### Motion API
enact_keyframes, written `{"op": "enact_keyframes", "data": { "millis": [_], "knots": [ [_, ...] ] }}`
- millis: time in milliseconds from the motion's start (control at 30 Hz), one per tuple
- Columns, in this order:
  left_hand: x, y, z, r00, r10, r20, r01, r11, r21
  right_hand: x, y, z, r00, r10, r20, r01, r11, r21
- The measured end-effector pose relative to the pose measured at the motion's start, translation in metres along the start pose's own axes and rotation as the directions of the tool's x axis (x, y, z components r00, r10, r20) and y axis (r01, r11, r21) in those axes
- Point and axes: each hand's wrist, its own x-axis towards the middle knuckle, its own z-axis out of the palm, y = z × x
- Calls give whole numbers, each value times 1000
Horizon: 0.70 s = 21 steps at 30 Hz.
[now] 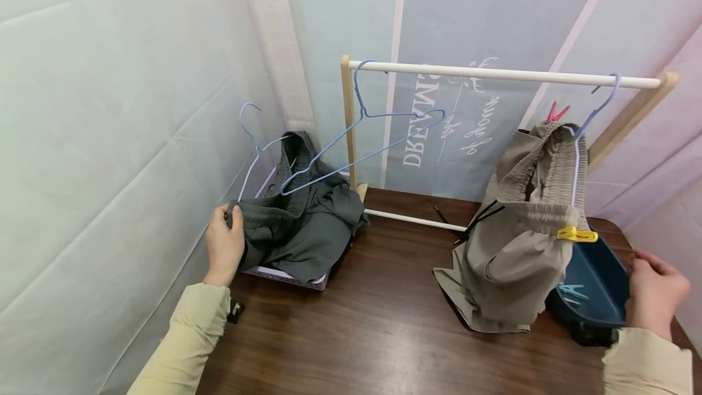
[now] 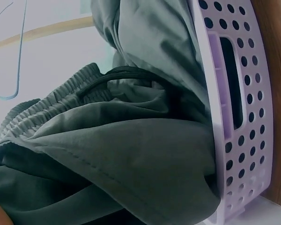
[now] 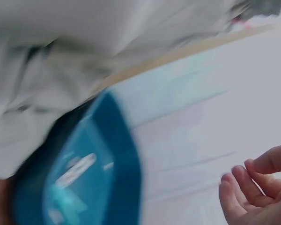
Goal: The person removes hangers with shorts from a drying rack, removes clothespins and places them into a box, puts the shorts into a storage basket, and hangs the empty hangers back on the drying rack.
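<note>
My left hand pinches the waistband of the dark grey trousers at one end of a blue wire hanger. That hanger sits in the waistband opening, its hook free of the rack. The trousers drape over a lilac perforated basket. At the right, my right hand is beside a dark blue bin, its fingers loosely curled and holding nothing in the right wrist view. Beige trousers hang nearby on another hanger, with a yellow clothespin and a pink clothespin at the waistband.
A white rail with wooden uprights spans the table's back. One bare blue hanger hangs from its left end, in front of the dark trousers. Light-blue clothespins lie in the bin. Fabric walls enclose the brown table.
</note>
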Motion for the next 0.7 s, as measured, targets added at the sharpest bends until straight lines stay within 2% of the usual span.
{"op": "enact_keyframes", "data": {
  "millis": [100, 233, 400, 500, 567, 633, 700],
  "knots": [
    [-1, 1, 2, 1000, 5, -18, -5, 1000, -13, -13, -22, 6, 999, -13, 30, 11, 998, 64],
    [-1, 2, 5, 999, 11, -32, -12, 1000, -19, -35, -52, 20, 997, -42, 58, 38, 996, 78],
    [-1, 3, 9, 1000, 13, -22, -14, 999, -30, -73, -83, 37, 986, -146, 74, 136, 982, 131],
    [-2, 3, 11, 1000, 10, -10, -10, 999, -35, -100, -95, 48, 960, -261, 99, 247, 960, 133],
    [-3, 3, 11, 1000, 9, -6, -9, 999, -38, -116, -100, 56, 931, -341, 131, 324, 936, 137],
    [-4, 3, 12, 1000, 10, -6, -10, 999, -42, -132, -104, 66, 904, -379, 198, 350, 922, 167],
    [-4, 3, 12, 1000, 12, -6, -12, 999, -44, -147, -106, 76, 881, -383, 279, 340, 921, 192]
  ]
}}
